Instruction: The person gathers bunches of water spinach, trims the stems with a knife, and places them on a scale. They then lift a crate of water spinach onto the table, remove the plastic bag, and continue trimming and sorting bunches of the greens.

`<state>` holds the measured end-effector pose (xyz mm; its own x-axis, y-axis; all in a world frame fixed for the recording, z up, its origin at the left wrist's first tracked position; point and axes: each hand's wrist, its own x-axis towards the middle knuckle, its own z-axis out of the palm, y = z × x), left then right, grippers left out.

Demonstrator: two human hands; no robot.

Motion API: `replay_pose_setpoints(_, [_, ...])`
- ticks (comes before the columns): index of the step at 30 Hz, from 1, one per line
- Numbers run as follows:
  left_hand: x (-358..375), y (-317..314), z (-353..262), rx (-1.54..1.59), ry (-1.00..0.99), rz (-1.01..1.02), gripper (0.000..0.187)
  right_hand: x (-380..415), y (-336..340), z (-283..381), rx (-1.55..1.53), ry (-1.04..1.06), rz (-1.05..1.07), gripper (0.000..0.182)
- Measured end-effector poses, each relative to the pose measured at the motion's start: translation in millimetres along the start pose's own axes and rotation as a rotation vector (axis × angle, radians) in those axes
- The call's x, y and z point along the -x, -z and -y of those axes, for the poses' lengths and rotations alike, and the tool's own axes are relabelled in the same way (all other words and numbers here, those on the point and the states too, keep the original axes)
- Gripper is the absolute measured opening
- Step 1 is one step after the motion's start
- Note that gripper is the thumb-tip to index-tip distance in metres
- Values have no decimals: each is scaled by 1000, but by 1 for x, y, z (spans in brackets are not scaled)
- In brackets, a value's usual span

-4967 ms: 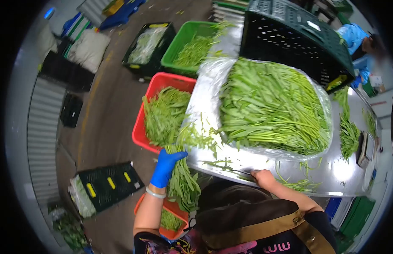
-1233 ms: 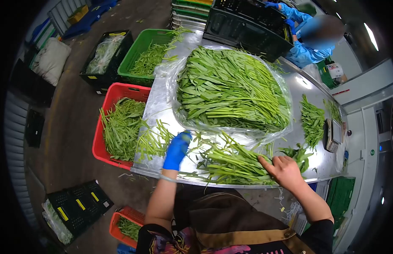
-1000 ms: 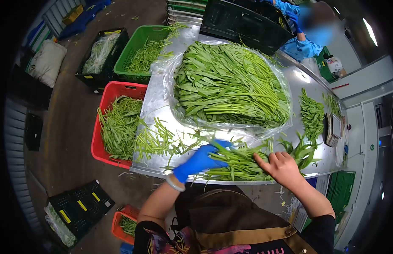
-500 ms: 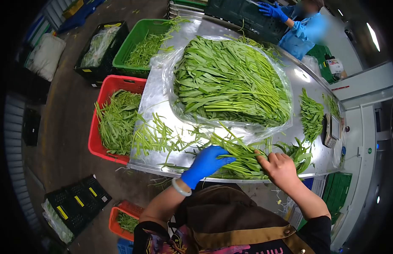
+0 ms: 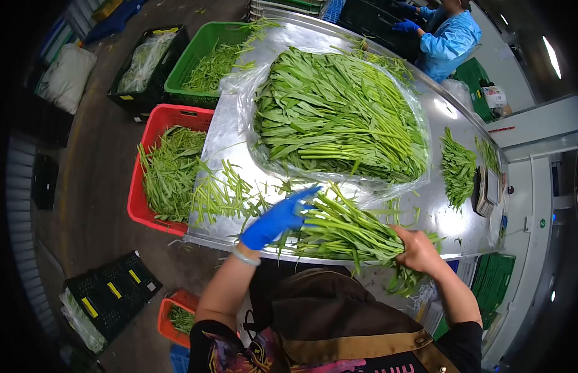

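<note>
Wrapped round the leafy end of a bunch of long green stems is my bare right hand, at the front edge of the metal table. My left hand, in a blue glove, is beside the cut ends at the bunch's left, its fingers stretched out. Behind the bunch a large heap of leafy greens lies in clear plastic. Loose stem pieces are scattered to the left of my left hand.
A red crate and a green crate with greens stand at the table's left. A smaller bundle and a scale lie at the right. A person in blue handles a dark crate at the back.
My right hand now holds the bunch lifted, its leaves hanging past the table edge. My left hand has moved left and its fingers have spread. The co-worker and dark crate have shifted.
</note>
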<state>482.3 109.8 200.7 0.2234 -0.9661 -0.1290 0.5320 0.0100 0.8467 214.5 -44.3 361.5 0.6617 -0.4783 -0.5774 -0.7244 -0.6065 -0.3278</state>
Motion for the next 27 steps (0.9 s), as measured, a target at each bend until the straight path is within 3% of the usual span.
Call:
replay_pose_setpoints(1, [6,-12,5,-214,-63,76,32,-2,-2,-2,-97,10,24,69])
replay_pose_setpoints(4, [-18,20,32,163,256,-22,33,-4,-12,-18,-369,-18,101,65])
replay_pose_setpoints(5, [-24,51,49,101,100,-206,33,0,-11,-21,-428,-46,103,65])
replay_pose_setpoints(6, [-23,67,30,132,111,-414,31,4,-11,-24,-490,-74,102,64])
replay_pose_setpoints(7, [-20,98,42,160,37,-474,32,8,-12,-26,-554,-101,98,64])
replay_pose_setpoints(9, [-8,97,29,196,-57,-485,32,11,-15,-33,-588,-123,41,56])
replay_pose_setpoints(11, [0,52,-10,-3,88,-294,35,12,-21,-38,-520,-164,13,52])
replay_pose_setpoints(13, [2,6,-2,117,-22,-98,41,8,-25,-35,-524,-156,-3,48])
replay_pose_setpoints(15, [6,-29,19,-177,54,-142,38,1,-26,-25,-515,-167,14,48])
replay_pose_setpoints(18, [-7,2,17,52,151,-153,32,3,-17,-15,-486,-205,64,52])
replay_pose_setpoints(19, [-8,16,19,107,19,-288,25,6,-18,-16,-512,-203,60,53])
replay_pose_setpoints(21, [-12,55,14,43,-43,-561,24,13,-18,-22,-567,-153,51,57])
replay_pose_setpoints(23, [-6,60,-5,-20,-86,-585,23,13,-18,-24,-550,-160,39,60])
replay_pose_setpoints(24, [-6,60,-11,-60,6,-416,23,14,-19,-22,-524,-134,35,59])
replay_pose_setpoints(25, [-9,52,-13,-185,-55,-131,22,13,-20,-19,-447,-138,58,57])
replay_pose_setpoints(26, [-11,31,-10,-322,-45,10,20,10,-20,-15,-369,-141,80,55])
replay_pose_setpoints(27, [-10,10,-15,-119,268,102,21,8,-20,-11,-290,-143,99,54])
